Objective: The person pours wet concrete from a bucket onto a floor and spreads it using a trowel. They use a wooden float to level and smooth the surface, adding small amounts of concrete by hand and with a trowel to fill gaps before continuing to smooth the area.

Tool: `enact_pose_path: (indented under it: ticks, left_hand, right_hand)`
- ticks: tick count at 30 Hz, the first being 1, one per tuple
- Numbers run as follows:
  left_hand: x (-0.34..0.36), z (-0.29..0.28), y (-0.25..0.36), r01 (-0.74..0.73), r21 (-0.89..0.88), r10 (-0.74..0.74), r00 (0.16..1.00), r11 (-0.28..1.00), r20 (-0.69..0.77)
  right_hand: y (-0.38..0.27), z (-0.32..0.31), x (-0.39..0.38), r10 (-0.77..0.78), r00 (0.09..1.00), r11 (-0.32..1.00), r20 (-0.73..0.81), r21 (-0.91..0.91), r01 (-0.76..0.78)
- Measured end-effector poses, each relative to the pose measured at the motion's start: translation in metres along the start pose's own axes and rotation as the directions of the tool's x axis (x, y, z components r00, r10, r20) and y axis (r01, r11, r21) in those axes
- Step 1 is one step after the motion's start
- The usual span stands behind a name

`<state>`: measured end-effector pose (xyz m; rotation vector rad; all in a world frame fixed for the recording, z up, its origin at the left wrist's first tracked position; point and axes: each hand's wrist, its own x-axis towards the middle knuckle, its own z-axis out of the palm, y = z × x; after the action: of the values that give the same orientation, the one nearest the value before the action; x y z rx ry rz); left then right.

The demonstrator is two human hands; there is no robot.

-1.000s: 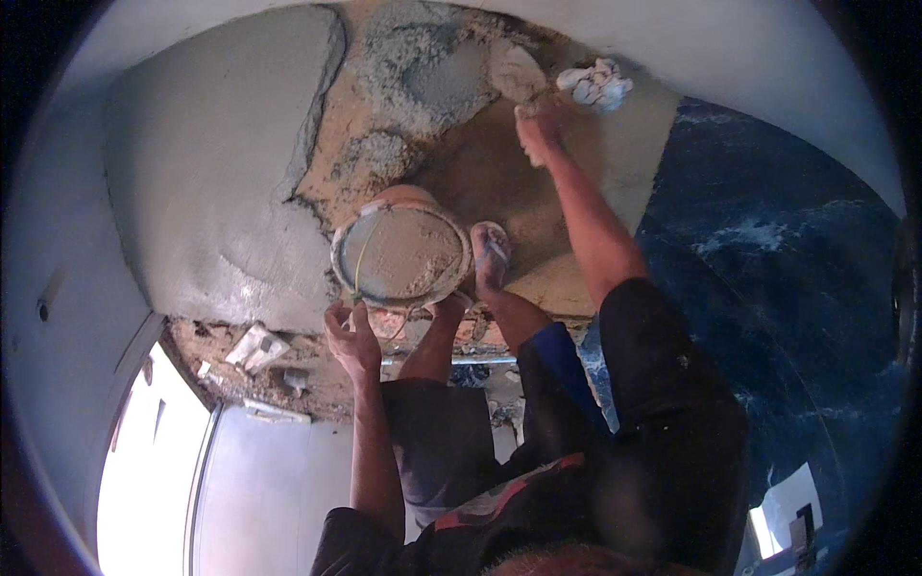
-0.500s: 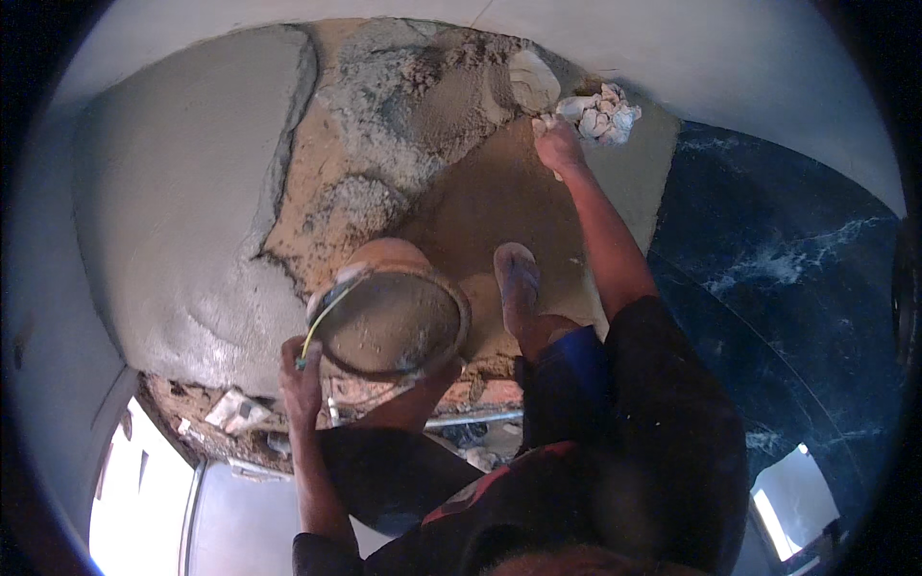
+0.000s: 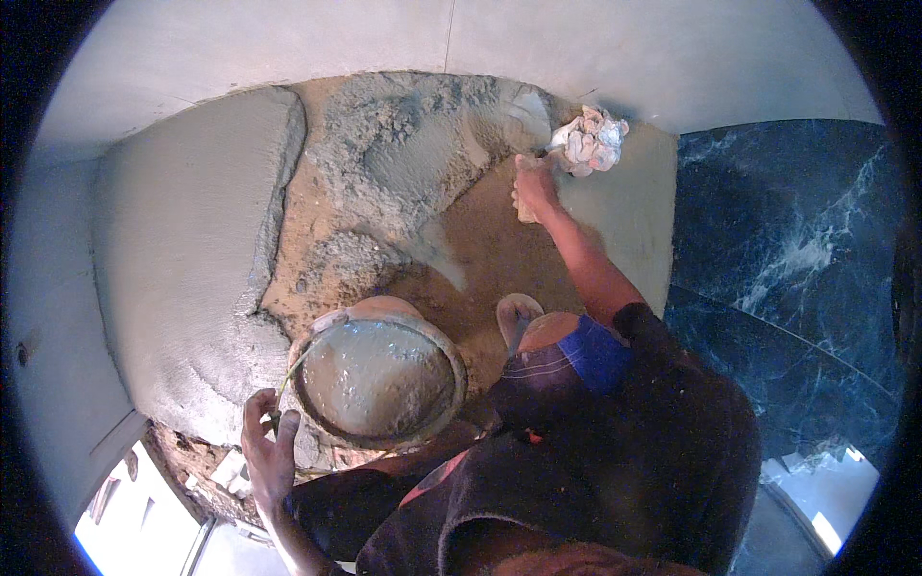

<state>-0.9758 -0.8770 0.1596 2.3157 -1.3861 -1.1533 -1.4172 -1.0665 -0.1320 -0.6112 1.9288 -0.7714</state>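
My left hand (image 3: 269, 446) is closed on a thin green cord (image 3: 298, 361) at the left side of a round bucket (image 3: 373, 374) of wet grey cement slurry. My right hand (image 3: 536, 187) grips the pale handle of what looks like a trowel (image 3: 525, 215), whose blade is hard to make out against the mortar. It is beside a crumpled whitish bundle (image 3: 594, 144), near a rough mound of grey mortar (image 3: 403, 154) on brown, sandy ground.
Smoothed grey screed (image 3: 182, 240) covers the left. Dark blue veined tiles (image 3: 778, 230) are at the right. A pale wall (image 3: 451, 38) runs along the back. My foot (image 3: 517, 314) is right of the bucket. Rubble (image 3: 197, 470) and bright openings lie at lower left.
My left hand has moved down and left with the cord, and the bucket appears lower in view. My right hand has shifted down in the picture, as has the floor with the head's movement.
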Motion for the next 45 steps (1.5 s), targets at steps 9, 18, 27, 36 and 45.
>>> enact_pose_path:
  ticks: [9,18,27,36,45]
  left_hand:
    - [-0.029,-0.008,-0.022,0.096,0.06,-0.098,0.995,0.994,0.03]
    - [-0.035,-0.015,-0.031,0.076,-0.01,-0.075,0.997,0.997,0.033]
    - [-0.034,-0.016,-0.032,0.063,-0.025,-0.063,0.998,0.998,0.02]
    - [-0.05,-0.019,-0.036,0.14,-0.051,-0.143,0.989,0.989,-0.049]
    - [-0.035,-0.012,-0.02,0.102,-0.011,-0.102,0.994,0.995,-0.045]
  right_hand:
    - [-0.026,0.022,0.0,0.189,0.952,0.707,0.241,0.639,-0.302]
    - [-0.052,0.126,-0.033,0.008,0.804,0.612,0.594,0.633,-0.474]
    - [-0.089,0.164,-0.012,0.002,0.698,0.923,0.716,0.267,-0.276]
    - [-0.121,0.085,-0.007,-0.19,0.725,0.859,0.662,-0.246,0.45]
    - [-0.161,0.078,0.062,-0.079,0.708,0.708,0.702,-0.461,0.536]
